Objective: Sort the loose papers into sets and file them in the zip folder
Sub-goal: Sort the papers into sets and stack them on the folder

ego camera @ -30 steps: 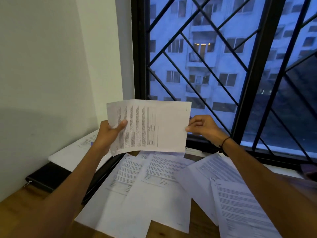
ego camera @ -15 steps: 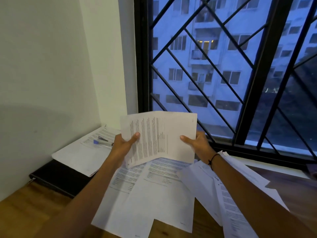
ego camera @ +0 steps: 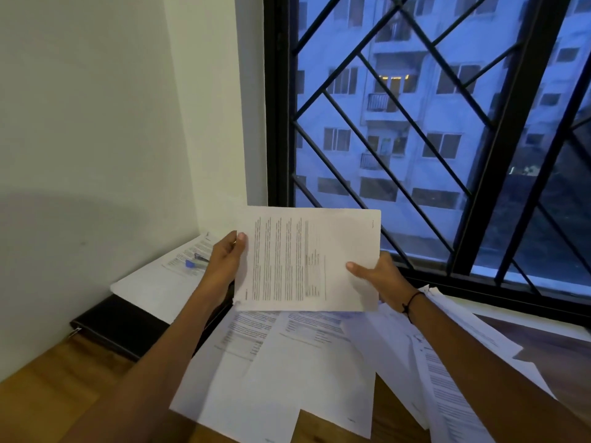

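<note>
I hold a set of printed sheets [ego camera: 307, 260] upright in the air, turned sideways, above the table. My left hand [ego camera: 225, 262] grips its left edge with the thumb on the front. My right hand [ego camera: 379, 276] grips the lower right corner, thumb across the page. Several loose printed papers [ego camera: 281, 362] lie spread on the wooden table [ego camera: 48, 407] below. More sheets [ego camera: 447, 378] fan out under my right forearm. The black zip folder [ego camera: 121, 324] lies closed at the left, by the wall, with a stack of papers [ego camera: 160, 286] on top of it.
A blue pen [ego camera: 195, 262] rests on the stack over the folder. A white wall stands close on the left. A black window frame with a diagonal grille [ego camera: 415, 155] runs along the table's far edge.
The held set has shifted slightly right and lower toward the table papers. My right hand moved from pinching the top right edge to gripping the lower right corner.
</note>
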Available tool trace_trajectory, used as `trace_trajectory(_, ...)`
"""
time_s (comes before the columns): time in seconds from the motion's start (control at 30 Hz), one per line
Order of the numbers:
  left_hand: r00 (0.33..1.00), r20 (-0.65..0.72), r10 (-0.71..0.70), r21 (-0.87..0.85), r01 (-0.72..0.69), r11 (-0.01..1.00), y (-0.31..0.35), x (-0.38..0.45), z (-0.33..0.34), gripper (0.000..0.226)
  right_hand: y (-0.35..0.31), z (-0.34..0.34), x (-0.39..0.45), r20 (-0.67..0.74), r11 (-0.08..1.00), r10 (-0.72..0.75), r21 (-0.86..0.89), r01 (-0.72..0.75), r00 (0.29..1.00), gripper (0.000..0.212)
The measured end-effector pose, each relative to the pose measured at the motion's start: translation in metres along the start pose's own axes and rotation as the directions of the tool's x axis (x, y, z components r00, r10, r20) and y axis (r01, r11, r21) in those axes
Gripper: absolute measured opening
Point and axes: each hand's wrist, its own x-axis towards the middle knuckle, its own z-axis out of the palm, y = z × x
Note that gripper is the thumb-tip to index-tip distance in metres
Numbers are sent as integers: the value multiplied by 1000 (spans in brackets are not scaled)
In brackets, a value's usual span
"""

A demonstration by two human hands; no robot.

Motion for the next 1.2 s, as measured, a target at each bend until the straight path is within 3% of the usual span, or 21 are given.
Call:
trace_trajectory(0.1, 997, -17, -77, 83, 78, 993, -1, 2, -4, 43, 10, 3, -6, 61, 999, 14, 40, -16, 998, 46)
trace_trajectory(0.23, 998, -48, -49, 145, 56, 988, -16, -5, -2, 23, 22, 9, -15, 171, 985, 119, 103, -137, 978, 82)
trace_trajectory(0.37, 991, -36, -127, 220, 132, 966, -49, -17, -5, 29, 12, 3, -10, 126, 988, 135, 55, -143, 983, 37)
trace_trajectory(0.43, 988, -15, -151, 232, 150, 961, -70, -21, -8, 32, 4, 0, 1, 58, 994, 105, -43, -103, 993, 29)
trace_trajectory(0.5, 992, -9, -123, 253, 121, 960, -80, -24, -7, 33, 0, 2, 11, 80, 987, 85, -140, -73, 993, 28)
trace_trajectory(0.67, 995, 7, -100, 355, 91, 930, -94, -31, -3, 30, 3, 27, 25, 242, 791, 14, -596, 137, 970, 3)
trace_trajectory(0.9, 998, -41, -43, 496, 58, 866, -94, -44, 3, 26, -18, 119, 48, 381, 735, -112, -590, 334, 918, 8)
trace_trajectory(1.07, 998, -56, 27, 473, 2, 881, -97, -49, 4, 28, -26, 204, 75, 497, 726, -166, -523, 447, 852, 4)
trace_trajectory(1.2, 997, -81, -1, 503, 41, 863, -96, -51, 8, 23, -29, 268, 98, 553, 647, -57, -613, 453, 831, 27)
